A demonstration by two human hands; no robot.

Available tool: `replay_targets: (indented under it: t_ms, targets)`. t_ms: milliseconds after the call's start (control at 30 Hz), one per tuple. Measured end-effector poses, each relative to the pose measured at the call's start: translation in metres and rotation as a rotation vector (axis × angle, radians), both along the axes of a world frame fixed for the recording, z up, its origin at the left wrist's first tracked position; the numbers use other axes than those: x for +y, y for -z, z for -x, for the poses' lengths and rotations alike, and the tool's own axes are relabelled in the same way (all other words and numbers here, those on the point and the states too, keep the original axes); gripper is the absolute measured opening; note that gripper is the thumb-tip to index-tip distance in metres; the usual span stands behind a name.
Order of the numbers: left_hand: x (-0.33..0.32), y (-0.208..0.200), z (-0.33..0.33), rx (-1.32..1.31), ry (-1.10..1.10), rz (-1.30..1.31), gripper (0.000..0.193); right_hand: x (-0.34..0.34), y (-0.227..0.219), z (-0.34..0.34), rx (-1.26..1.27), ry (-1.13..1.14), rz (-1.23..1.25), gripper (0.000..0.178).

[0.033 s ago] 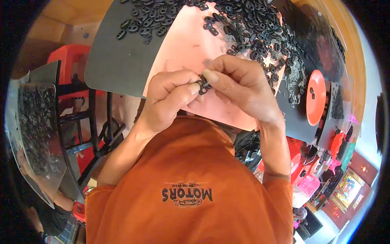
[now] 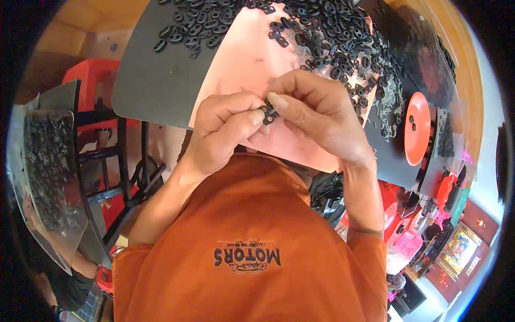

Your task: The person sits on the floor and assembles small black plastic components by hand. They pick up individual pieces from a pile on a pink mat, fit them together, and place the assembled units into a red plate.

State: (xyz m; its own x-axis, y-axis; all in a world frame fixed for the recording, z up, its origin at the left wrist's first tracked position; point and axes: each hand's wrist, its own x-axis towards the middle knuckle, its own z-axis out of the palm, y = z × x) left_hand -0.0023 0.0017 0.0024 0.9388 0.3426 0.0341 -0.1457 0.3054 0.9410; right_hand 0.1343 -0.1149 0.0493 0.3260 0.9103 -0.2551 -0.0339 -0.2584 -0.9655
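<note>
Close in front of my body, both hands meet over the pink sheet [image 2: 236, 64] on the table. Thumb and fingers of my left hand [image 2: 222, 131] pinch a small black plastic cord lock [image 2: 268, 120] with round holes. My right hand [image 2: 324, 118] is closed at the same piece, its thumb and index finger pressing on the upper end. Between the fingertips a small coiled metal spring [image 2: 273, 109] shows at the cord lock. The fingertips partly hide both. Beyond my hands lies a heap of similar black two-hole pieces [image 2: 343, 37], spread across the sheet's far right.
More black pieces [image 2: 206, 24] lie on the dark tabletop [image 2: 155, 80] at far left. Small silvery bits [image 2: 390, 107] are piled on the right, beside a red plate [image 2: 417, 145] holding a black piece. A red stool [image 2: 91, 80] stands left. Another person's arm [image 2: 86, 265] shows lower left.
</note>
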Motion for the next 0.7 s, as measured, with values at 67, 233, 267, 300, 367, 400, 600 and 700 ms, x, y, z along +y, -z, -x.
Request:
replay_targets:
  t_ms: [67,233,267,300,367,400,600,700]
  targets:
    - [0.0,0.003,0.001,-0.002,0.006,-0.005,0.02,0.002,-0.002,0.006,-0.011,0.044,-0.06,0.014]
    - [-0.002,0.003,0.001,-0.008,0.012,-0.014,0.02,-0.003,0.007,0.001,-0.079,0.056,-0.159,0.016]
    - [-0.001,0.002,-0.001,-0.023,0.02,-0.04,0.02,-0.001,0.006,0.0,-0.07,0.055,-0.149,0.015]
    - [0.0,0.003,-0.001,-0.03,0.031,-0.059,0.02,-0.002,0.006,0.001,-0.057,0.055,-0.134,0.015]
    - [0.002,0.005,-0.001,-0.041,0.046,-0.085,0.02,0.001,0.0,0.003,-0.033,0.04,-0.102,0.014]
    - [0.005,0.006,0.0,-0.043,0.047,-0.094,0.02,0.003,-0.002,0.004,-0.017,0.024,-0.084,0.015]
    - [0.002,0.008,-0.004,-0.11,0.055,-0.03,0.02,0.001,0.006,0.003,0.048,0.035,-0.152,0.015]
    - [0.002,0.009,-0.002,-0.117,0.046,-0.039,0.02,0.001,0.003,0.001,0.046,0.005,-0.111,0.016]
